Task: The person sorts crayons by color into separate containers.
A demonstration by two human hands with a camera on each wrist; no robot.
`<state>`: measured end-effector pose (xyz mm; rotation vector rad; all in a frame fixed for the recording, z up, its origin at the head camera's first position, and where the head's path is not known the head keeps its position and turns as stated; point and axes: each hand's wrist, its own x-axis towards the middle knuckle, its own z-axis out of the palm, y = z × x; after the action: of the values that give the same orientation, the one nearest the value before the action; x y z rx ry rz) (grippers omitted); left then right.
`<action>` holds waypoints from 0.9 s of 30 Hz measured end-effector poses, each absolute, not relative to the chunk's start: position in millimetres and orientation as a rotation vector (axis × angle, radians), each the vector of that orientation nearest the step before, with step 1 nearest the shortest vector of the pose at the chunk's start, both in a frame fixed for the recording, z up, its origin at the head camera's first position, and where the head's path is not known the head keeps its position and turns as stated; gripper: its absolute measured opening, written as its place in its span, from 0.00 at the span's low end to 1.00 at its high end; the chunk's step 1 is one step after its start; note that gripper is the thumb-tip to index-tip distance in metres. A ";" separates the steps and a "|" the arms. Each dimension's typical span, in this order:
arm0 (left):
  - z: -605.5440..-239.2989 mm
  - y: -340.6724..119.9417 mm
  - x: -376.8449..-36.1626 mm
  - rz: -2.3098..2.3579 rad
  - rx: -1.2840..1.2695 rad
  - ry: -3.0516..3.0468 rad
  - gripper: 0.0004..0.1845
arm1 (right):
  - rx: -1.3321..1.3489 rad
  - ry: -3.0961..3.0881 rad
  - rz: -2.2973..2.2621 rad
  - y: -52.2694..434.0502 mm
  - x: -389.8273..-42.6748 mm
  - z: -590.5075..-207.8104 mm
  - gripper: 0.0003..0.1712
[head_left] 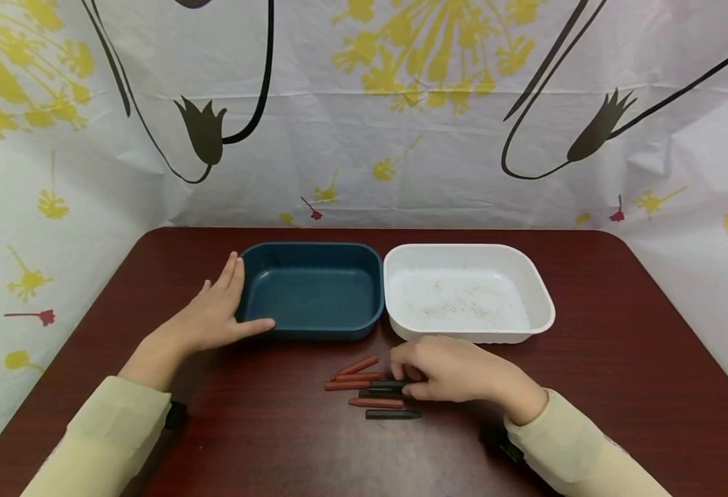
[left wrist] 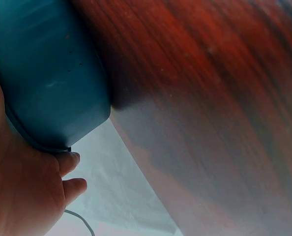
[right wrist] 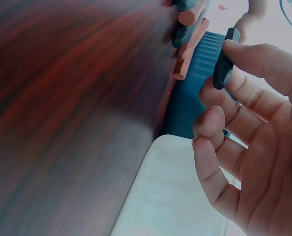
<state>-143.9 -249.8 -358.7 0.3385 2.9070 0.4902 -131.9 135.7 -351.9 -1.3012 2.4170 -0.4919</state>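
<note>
My left hand (head_left: 215, 314) rests on the left end of a dark teal tray (head_left: 314, 331), fingers straight along its side and thumb over the front rim. In the left wrist view that hand (left wrist: 25, 191) lies against the tray's edge. My right hand (head_left: 454, 369) is over a small group of crayons in front of the trays. Between its thumb and fingers it pinches a black crayon (right wrist: 225, 61), seen plainly in the right wrist view. Several reddish-brown crayons (head_left: 376, 402) and another black crayon (head_left: 393, 415) lie on the table beside it.
A white tray (head_left: 547, 321) with brownish specks inside stands close to the teal tray's right side. Both are on a dark red-brown wooden table (head_left: 264, 442). A patterned white cloth (head_left: 351, 200) hangs behind the table and at its sides.
</note>
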 end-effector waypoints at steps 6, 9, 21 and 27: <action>-358.8 -250.4 -143.6 0.469 0.336 2.914 0.67 | -1.313 2.410 -0.506 130.0 -130.2 -348.5 0.09; -359.3 -250.0 -143.6 0.450 0.338 2.921 0.67 | -1.311 2.418 -0.502 127.6 -129.7 -346.6 0.09; -361.1 -250.9 -143.4 0.384 0.340 2.949 0.67 | -1.354 2.395 -0.537 116.9 -132.2 -340.0 0.07; -360.2 -250.5 -143.0 0.387 0.341 2.950 0.67 | -1.367 2.376 -0.581 113.8 -136.6 -335.7 0.05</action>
<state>-143.0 -250.5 -360.2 0.3410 2.9505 0.3867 -136.6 113.8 -335.7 -1.3667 2.3757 -0.5811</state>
